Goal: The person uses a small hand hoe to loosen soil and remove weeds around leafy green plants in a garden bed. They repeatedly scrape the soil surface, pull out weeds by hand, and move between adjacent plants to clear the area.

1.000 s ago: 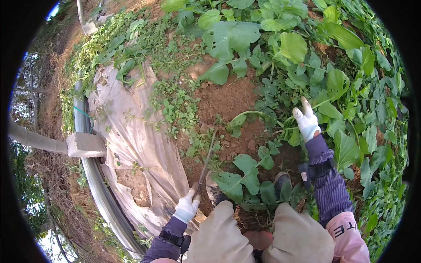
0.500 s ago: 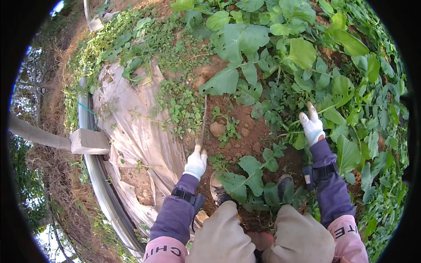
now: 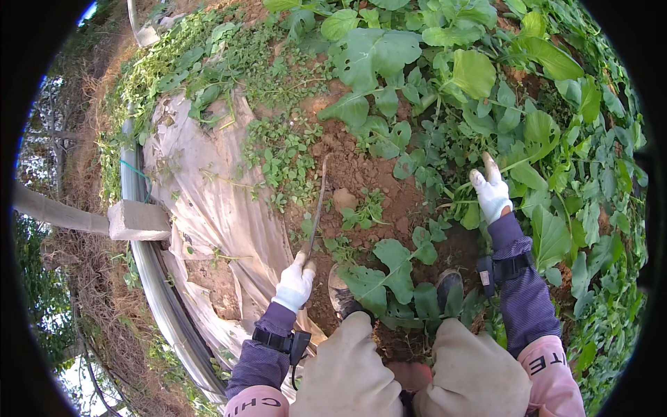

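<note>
Head view: the biggest thing before me is the bed of broad-leaved greens, sweeping from 12 to 5 o'clock. A torn plastic sheet lies towards 9, with bare brown soil between. At 3 o'clock the gloved right hand reaches among the stems, two fingertips parted; whether it grips one, I can't tell. At 7 the gloved left hand is closed round a slim dark rod that points towards 12 over the soil. Just off the rod's 3 o'clock side sits a small leafy plant. The step in hand looks like ground work beside the greens; the next move seems to call for guiding the tip clear of the leaves.
</note>
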A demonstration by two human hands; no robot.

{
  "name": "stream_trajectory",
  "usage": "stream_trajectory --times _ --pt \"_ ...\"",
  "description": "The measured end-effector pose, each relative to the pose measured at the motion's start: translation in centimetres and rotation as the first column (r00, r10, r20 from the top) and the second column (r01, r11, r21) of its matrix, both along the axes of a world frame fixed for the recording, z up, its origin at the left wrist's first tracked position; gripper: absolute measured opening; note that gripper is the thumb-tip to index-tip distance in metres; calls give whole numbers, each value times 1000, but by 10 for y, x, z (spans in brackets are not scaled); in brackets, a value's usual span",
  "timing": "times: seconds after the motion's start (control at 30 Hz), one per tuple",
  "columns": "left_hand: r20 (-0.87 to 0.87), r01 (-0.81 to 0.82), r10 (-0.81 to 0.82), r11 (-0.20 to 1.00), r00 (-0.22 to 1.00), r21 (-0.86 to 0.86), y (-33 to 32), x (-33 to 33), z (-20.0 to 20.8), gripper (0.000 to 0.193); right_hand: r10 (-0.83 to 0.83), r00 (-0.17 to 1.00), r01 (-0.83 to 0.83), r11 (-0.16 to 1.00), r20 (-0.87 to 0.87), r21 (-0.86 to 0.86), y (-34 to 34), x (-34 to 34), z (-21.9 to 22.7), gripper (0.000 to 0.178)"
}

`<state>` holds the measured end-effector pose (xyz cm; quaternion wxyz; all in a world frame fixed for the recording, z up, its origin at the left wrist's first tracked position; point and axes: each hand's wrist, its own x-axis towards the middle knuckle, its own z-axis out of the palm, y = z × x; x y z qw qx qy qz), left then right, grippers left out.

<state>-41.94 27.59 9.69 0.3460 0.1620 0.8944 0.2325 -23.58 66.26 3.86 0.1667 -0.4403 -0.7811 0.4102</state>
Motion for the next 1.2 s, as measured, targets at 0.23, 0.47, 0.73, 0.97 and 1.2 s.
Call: stream_trajectory --times 0.23,0.47,0.73,0.97,1.2 --pt "117 25 -4 983 993 -180 -142 96 27 45 -110 987 85 975 -115 -203 3 9 -7 57" --pt "-82 51 -44 994 996 93 -71 49 -8 41 -67 996 67 998 54 10 -13 -12 7 57" --pt "125 281 -264 950 956 -139 -15 50 3 40 -127 989 118 986 -75 -117 -11 -5 6 55" --pt "-71 298 -293 951 954 85 -55 44 21 46 -76 995 74 997 64 36 -18 -9 3 55" --pt "-198 86 -19 937 980 338 -5 -28 8 22 -210 963 148 936 -171 -319 -17 -14 18 55"
